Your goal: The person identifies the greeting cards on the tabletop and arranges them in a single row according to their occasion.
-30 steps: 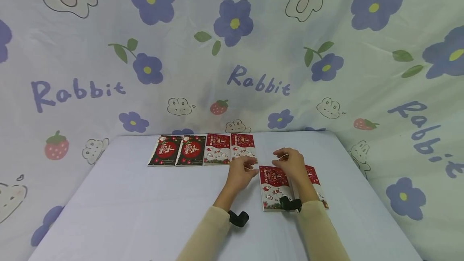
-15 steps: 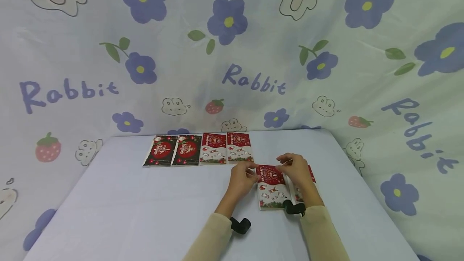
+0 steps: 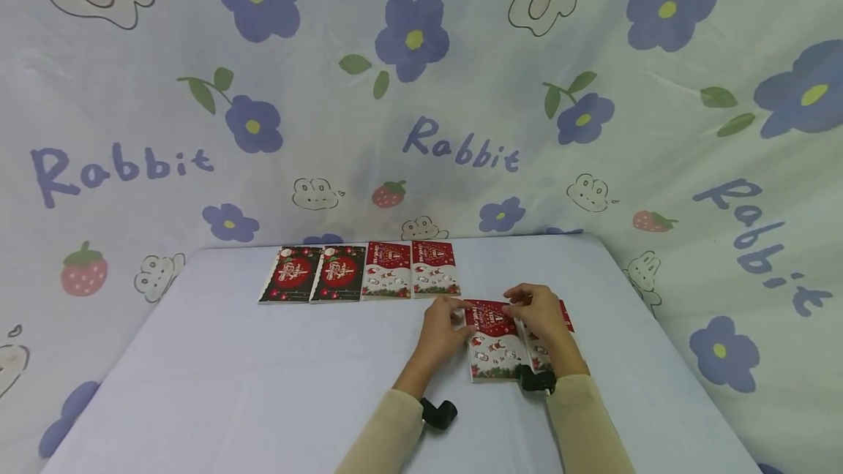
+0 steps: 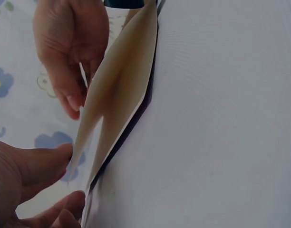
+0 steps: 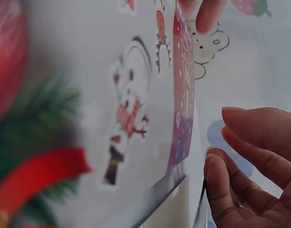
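A red-and-white Christmas booklet point(image 3: 494, 346) lies on the table, with my left hand point(image 3: 443, 335) at its upper left corner. In the left wrist view, the booklet point(image 4: 121, 80) gapes along its edge, showing pale inner faces. Fingertips of my left hand point(image 4: 26, 180) touch the gaping edges without a visible pinch. My right hand point(image 3: 541, 311) is at the upper right corner of that booklet, fingers bent loosely. In the right wrist view, my right hand point(image 5: 259, 166) has its thumb and fingers apart beside the booklet. A second matching booklet point(image 3: 538, 353) lies partly under the right forearm.
Two dark green-and-red booklets point(image 3: 290, 274) and two red-and-white booklets point(image 3: 387, 269) form a row at the back of the white table point(image 3: 230, 386). A rabbit-and-flower cloth point(image 3: 356, 115) hangs behind. Each wrist wears a black camera point(image 3: 439, 413).
The left hand has moved right onto the upper left corner of the near booklet. The right hand has lowered slightly toward its upper right corner. The head view has shifted a little.
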Motion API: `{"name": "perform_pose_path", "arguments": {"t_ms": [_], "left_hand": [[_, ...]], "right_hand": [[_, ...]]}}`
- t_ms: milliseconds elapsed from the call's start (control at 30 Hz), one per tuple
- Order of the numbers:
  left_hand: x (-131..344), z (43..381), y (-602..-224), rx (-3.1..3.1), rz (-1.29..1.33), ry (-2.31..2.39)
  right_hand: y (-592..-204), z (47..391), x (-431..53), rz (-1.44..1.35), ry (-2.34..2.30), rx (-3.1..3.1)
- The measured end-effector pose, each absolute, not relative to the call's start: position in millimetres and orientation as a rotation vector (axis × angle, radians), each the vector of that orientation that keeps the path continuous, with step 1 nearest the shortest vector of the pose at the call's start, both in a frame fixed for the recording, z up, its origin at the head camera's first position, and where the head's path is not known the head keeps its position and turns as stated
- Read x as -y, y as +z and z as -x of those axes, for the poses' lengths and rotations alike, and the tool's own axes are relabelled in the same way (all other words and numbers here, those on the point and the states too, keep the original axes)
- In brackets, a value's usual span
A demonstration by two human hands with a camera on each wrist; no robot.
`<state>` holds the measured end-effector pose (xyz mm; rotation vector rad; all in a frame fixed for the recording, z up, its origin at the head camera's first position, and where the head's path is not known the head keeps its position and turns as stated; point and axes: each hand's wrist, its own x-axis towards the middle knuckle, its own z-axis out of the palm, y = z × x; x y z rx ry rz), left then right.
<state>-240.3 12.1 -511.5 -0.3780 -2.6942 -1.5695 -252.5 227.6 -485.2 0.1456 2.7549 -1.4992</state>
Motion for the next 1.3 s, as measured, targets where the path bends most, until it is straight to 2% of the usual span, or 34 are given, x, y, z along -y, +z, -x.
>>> {"name": "perform_pose_path", "arguments": {"t_ms": [700,1300], "left_hand": [[-11,239,-516,2.709,0.421,-1.502],[-12,242,-517,2.579,0.340,-1.650]], "right_hand": [[-493,255,-231,-0.163,-1.476,-2.707],[-495,257,-233,-0.281,-1.764,-2.508]]}}
